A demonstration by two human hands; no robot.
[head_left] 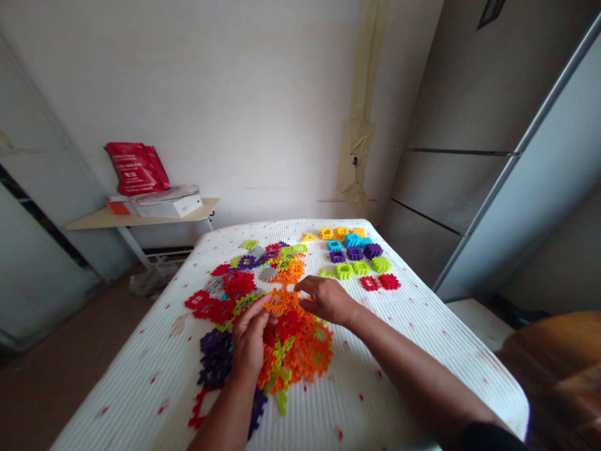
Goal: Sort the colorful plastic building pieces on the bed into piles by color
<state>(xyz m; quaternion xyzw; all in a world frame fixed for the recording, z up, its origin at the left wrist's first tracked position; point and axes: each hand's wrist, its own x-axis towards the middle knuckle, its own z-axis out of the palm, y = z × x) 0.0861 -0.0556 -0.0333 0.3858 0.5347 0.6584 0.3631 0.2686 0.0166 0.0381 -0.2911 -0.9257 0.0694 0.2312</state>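
My left hand is closed on an orange square interlocking plastic tile, gripping its left edge and holding it up over a loose pile. Just right of that tile is my right hand, fingers bent, with a gap between thumb and forefinger and nothing visible in between. Whether its fingertips touch the tile is unclear. Below both hands lie more orange tiles, with red tiles and purple tiles to the left. Lime green pieces are mixed among them.
At the table's far right, pieces sit sorted by colour: yellow, blue, purple, lime green and red. A side table with a white box and red bag stands left; a refrigerator stands right.
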